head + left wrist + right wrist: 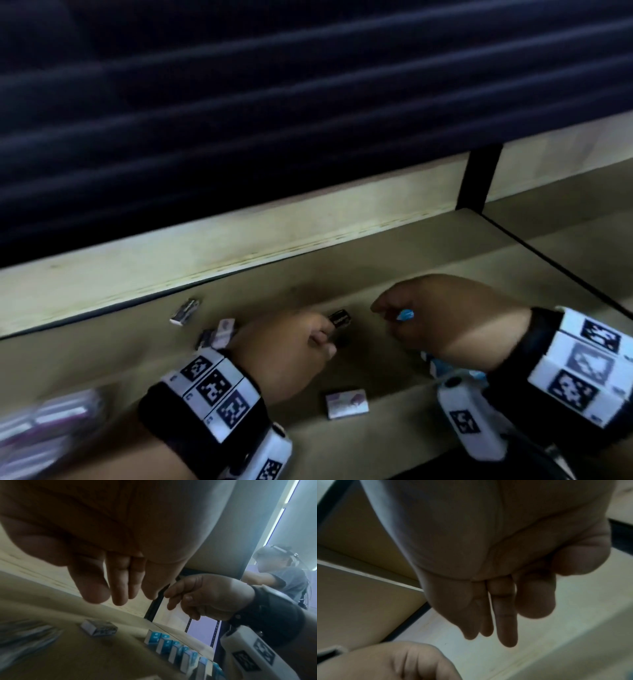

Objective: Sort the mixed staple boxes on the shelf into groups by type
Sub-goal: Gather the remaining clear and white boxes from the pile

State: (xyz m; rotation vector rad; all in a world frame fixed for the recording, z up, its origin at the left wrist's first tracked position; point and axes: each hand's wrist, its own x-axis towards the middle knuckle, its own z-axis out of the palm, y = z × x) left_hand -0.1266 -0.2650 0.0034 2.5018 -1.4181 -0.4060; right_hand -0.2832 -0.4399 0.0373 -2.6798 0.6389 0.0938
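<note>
My left hand (323,337) hovers over the shelf (394,260) with loosely straight fingers (118,596) that hold nothing. A dark staple box (340,320) lies on the shelf just past them, apart from the hand (99,628). To the right, my right hand (387,313) hangs over a row of upright blue boxes (171,649). One blue box (406,314) shows in the gap under its fingers. In the right wrist view its fingers (505,628) hang relaxed and bare. A pink-and-white box (346,406) lies flat near the front edge.
Loose pale boxes (185,311) (219,334) lie left of my left hand. A blurred pink pile (44,435) sits at the front left. A black upright (478,181) divides the shelf at the back right. Another person (283,577) stands beyond the shelving.
</note>
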